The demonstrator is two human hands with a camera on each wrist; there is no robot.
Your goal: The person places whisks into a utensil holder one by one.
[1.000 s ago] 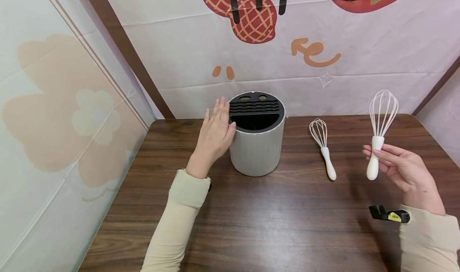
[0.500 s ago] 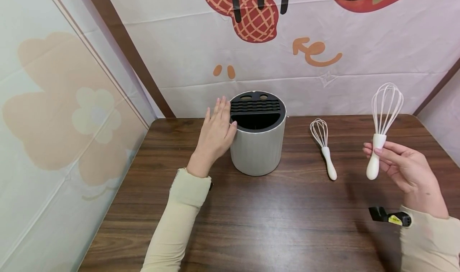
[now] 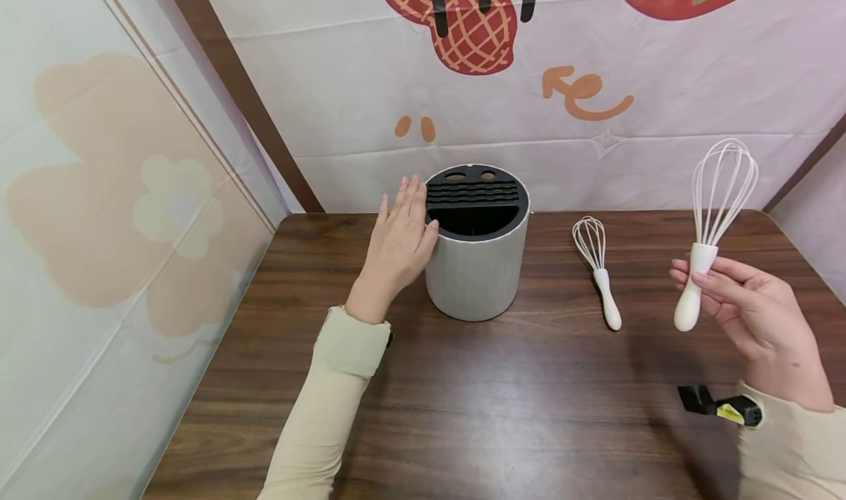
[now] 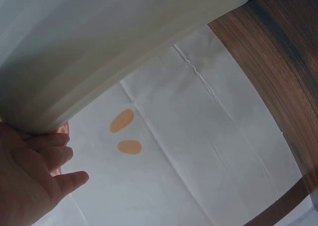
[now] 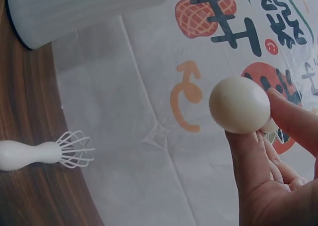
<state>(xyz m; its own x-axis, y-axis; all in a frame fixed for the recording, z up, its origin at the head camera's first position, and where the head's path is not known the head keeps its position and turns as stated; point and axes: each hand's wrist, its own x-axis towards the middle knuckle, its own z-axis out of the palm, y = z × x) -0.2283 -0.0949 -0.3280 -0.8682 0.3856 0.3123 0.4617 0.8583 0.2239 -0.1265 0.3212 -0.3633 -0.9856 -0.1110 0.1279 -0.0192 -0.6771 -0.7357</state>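
Note:
My left hand (image 3: 399,243) lies with straight fingers against the left side of a light grey utensil holder (image 3: 472,283), whose black top has slots, two small holes and a wide half-round opening. In the left wrist view the holder's wall (image 4: 99,42) fills the upper left, with fingers touching it. Over the table's right part, my right hand (image 3: 760,309) pinches the handle of a white whisk (image 3: 703,254), wires up and tilted slightly right. The right wrist view shows that handle's round end (image 5: 239,105) close up. A smaller white whisk (image 3: 603,287) lies on the table between holder and right hand.
The dark wood table (image 3: 502,412) ends at a white printed cloth (image 3: 330,103) hanging behind the holder. Another pale cloth with a flower print (image 3: 99,214) hangs along the left side.
The whisk in my right hand has risen a little and tilted further right. My left hand stays on the holder, and the smaller whisk has not moved. The head view has shifted slightly.

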